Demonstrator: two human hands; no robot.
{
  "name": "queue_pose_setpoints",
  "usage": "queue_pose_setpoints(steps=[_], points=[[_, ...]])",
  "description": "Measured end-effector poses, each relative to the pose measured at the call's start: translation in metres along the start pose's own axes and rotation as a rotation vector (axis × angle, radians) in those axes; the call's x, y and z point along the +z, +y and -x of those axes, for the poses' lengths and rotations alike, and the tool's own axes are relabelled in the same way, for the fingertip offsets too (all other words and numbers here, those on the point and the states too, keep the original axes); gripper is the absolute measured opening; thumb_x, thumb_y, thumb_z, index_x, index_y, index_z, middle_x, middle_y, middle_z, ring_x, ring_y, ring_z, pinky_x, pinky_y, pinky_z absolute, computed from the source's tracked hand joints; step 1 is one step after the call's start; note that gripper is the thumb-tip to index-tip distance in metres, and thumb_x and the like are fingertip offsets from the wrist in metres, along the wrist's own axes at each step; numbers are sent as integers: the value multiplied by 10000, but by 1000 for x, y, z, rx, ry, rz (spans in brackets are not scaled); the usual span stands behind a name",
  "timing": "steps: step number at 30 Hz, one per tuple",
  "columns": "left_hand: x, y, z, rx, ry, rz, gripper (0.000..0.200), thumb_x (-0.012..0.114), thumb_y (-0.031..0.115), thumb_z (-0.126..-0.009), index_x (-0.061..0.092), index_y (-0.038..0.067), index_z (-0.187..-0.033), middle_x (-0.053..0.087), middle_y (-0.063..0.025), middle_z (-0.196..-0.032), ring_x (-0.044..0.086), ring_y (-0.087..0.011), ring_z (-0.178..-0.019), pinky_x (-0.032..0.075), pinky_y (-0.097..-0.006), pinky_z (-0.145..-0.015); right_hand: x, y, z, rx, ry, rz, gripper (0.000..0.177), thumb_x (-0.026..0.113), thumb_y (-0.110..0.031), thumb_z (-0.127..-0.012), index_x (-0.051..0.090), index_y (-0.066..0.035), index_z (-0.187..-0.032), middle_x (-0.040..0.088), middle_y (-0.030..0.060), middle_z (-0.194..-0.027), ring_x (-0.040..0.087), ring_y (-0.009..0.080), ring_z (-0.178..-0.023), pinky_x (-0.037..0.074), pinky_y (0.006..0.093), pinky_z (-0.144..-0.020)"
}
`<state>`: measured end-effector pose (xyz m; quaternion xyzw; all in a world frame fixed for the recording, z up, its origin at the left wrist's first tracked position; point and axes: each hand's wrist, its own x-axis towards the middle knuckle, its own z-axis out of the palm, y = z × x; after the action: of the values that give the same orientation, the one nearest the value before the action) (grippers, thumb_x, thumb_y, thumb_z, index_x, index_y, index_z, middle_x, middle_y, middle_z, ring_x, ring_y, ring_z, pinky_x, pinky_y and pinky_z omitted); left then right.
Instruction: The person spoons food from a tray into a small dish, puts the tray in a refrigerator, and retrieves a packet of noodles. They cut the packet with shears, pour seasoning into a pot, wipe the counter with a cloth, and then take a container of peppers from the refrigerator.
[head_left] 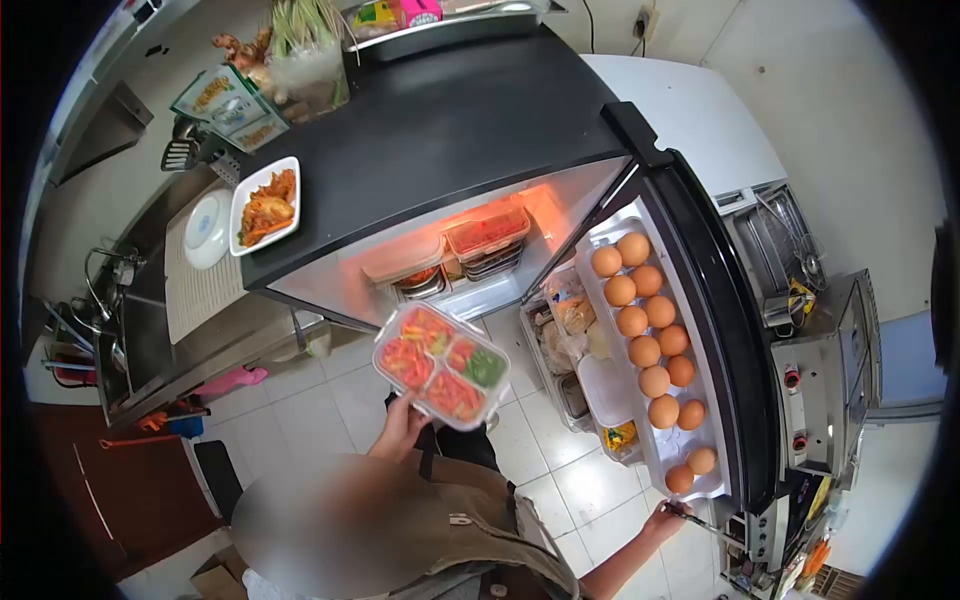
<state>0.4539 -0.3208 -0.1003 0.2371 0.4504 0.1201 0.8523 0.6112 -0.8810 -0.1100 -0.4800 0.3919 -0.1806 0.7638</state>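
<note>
My left hand (401,424) grips the near edge of a clear divided food container (440,366). The container is tilted toward me, with red and orange cut food in most compartments and green pieces in one. Ahead of it stands the open fridge (575,190), where stacked containers (490,238) sit in the lit inside. My right hand (662,522) is at the near end of the fridge door (735,330), its fingers closed round the edge. Brown eggs (653,381) line the door's upper shelf, several in two rows. Packed food (572,310) fills the lower door shelves.
On the black fridge top (430,120) rest a white dish of orange-red food (268,205) and bags of vegetables (305,70). A sink (140,295) and a ribbed drainboard with an upturned white bowl (207,230) lie left. A steel cooker (820,390) stands beyond the door.
</note>
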Motion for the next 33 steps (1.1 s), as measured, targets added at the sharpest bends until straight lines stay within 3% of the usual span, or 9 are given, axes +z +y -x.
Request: queue_pose_setpoints(steps=[3,5,8,12,19,25,27,31,33], points=[[46,41,73,-82,-101,-56,431,538,187,-802,443,5,-1181,560,-115,-1124,573,-225,-1020,491,-390,-860,59,-27,75,-51,-214,-151,122,516,-227,-819,498,-106,-819,554,5,-891,506,125,-927,349,319,-888],[77,70,107,-115,-168,-71,395,551,189,-793,478,-7,-1128,574,-111,-1090,594,-220,-975,500,-375,-837,38,-37,39,-36,-792,-274,89,542,-183,-804,527,-99,-830,566,-1,-861,522,112,-896,395,308,-839],[108,111,131,-100,-291,-49,403,554,176,-796,468,-9,-1144,577,-119,-1081,610,-211,-928,505,-357,-824,75,-47,64,-81,-517,-448,156,604,-99,-752,531,-42,-877,529,24,-799,504,116,-742,415,222,-730],[155,160,156,80,-433,-64,367,554,142,-801,476,-5,-1128,571,-113,-1082,588,-200,-963,494,-351,-840,53,-40,51,-29,-674,-389,186,590,-183,-759,521,-89,-904,540,46,-901,503,176,-880,406,367,-845],[211,180,131,361,-384,65,462,603,189,-802,411,12,-1183,511,-127,-1119,531,-235,-1035,476,-377,-906,41,-28,104,-115,-499,-268,265,629,-201,-718,500,-122,-936,551,109,-1047,491,234,-1043,367,383,-880],[243,185,81,387,-316,253,374,647,202,-806,481,33,-1095,497,-72,-1085,508,-189,-1027,441,-362,-929,13,-12,148,-137,-651,-197,275,644,-213,-710,468,-117,-899,485,15,-811,484,156,-790,388,323,-765],[253,190,78,431,-281,265,556,660,236,-789,389,11,-1221,426,-103,-1208,455,-249,-1127,380,-415,-984,28,-30,205,-120,-583,-129,274,637,-166,-683,463,-107,-887,448,7,-775,449,139,-721,379,304,-721],[261,211,86,247,-187,182,765,659,276,-778,222,-6,-1338,278,-140,-1348,376,-330,-1214,320,-477,-1011,8,-28,223,28,-697,82,530,594,-140,-639,482,-50,-1149,578,80,-1022,569,240,-962,469,378,-820],[251,229,84,78,-542,66,799,616,290,-809,131,29,-1388,192,-162,-1377,382,-404,-1193,337,-501,-1000,18,-26,236,27,-718,132,543,620,-199,-666,480,-38,-1166,585,66,-1038,580,232,-940,480,341,-808]])
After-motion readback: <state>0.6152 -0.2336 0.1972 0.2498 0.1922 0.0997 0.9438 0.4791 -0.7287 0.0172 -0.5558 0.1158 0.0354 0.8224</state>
